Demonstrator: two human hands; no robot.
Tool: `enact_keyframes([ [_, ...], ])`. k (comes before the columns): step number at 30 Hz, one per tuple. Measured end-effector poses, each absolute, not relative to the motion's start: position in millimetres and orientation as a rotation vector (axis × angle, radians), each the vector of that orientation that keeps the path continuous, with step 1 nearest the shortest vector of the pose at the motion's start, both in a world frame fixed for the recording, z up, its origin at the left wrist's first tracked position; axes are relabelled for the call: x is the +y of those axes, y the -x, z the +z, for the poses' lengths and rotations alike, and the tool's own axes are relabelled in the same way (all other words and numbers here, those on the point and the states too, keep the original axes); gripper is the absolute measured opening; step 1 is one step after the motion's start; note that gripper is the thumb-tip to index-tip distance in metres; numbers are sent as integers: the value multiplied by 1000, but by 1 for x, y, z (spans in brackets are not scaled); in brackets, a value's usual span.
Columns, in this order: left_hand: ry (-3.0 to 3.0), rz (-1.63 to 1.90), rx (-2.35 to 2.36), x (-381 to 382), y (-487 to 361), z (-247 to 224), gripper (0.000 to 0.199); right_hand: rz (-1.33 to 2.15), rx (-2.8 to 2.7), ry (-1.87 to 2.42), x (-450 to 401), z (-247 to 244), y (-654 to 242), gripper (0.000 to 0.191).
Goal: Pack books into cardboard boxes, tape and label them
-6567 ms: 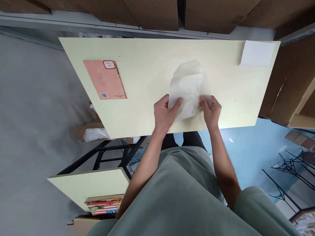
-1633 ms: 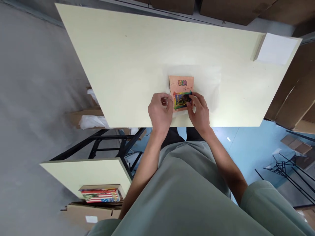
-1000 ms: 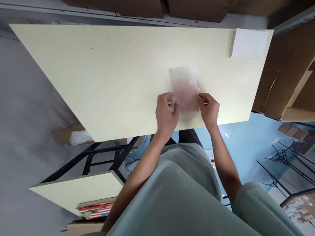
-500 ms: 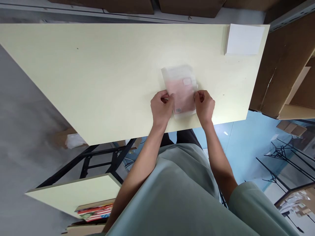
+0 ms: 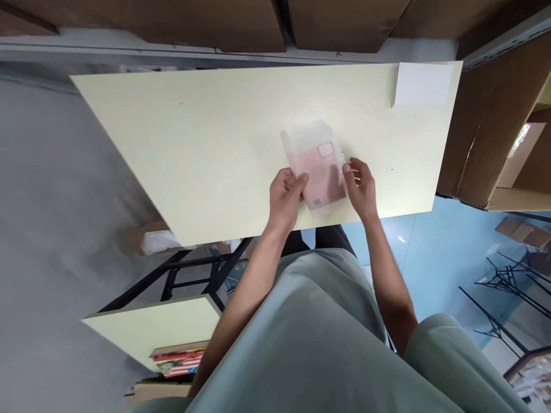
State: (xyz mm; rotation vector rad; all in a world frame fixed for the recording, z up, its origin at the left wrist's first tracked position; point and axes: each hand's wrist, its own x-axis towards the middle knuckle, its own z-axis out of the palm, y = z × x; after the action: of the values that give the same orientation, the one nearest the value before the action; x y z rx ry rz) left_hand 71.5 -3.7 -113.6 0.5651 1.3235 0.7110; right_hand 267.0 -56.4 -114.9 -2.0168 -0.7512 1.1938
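A pink booklet (image 5: pixel 316 172) with a small white label and a barcode lies inside a translucent plastic sleeve (image 5: pixel 306 135), whose upper part extends past the booklet. My left hand (image 5: pixel 284 192) pinches the left edge of the sleeved booklet, thumb on top and fingers partly hidden beneath. At the opposite edge is my right hand (image 5: pixel 360 186), its thumb by the sleeve's side and its fingers curved but apart. A shadow falls across the booklet's right side. The sleeve is over the pale yellow table (image 5: pixel 215 155), tilted slightly.
A stack of white paper or cards (image 5: pixel 422 84) sits at the table's far right corner. Cardboard boxes (image 5: pixel 477 132) stand beyond the right edge, with more brown boxes (image 5: pixel 224 26) on a shelf behind. Lower left, a second board (image 5: pixel 159 327) stands near colourful books (image 5: pixel 181 362).
My right hand has loosened from the sleeve's right edge, its fingers spreading. My left hand still grips the left edge. The camera view has shifted, showing more of the shelf boxes.
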Motion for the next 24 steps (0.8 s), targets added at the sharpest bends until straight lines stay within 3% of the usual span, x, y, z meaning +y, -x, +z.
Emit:
enact_keyframes([
  [3, -514, 699, 1285, -1, -55, -94, 48, 1482, -657, 1834, -54, -93, -257, 91],
  [7, -476, 726, 1277, -1, -38, -67, 57, 1565, -604, 1736, -45, -57, -238, 71],
  [12, -568, 775, 1361, -7, -19, -43, 66, 1432, -763, 1741, -34, -14, -219, 65],
  [17, -1141, 866, 1709, -11, 8, 9, 76, 1269, -1114, 1779, -21, 15, -207, 51],
  [20, -1583, 756, 1625, -3, 23, 53, 86, 1231, -1331, 1724, -10, 30, -200, 37],
  [22, -1764, 681, 1517, 8, 32, 74, 79, 1272, -1467, 1662, -3, 41, -195, 32],
  [24, -1852, 633, 1433, 20, 41, 86, 57, 1321, -1584, 1600, 3, 52, -188, 30],
])
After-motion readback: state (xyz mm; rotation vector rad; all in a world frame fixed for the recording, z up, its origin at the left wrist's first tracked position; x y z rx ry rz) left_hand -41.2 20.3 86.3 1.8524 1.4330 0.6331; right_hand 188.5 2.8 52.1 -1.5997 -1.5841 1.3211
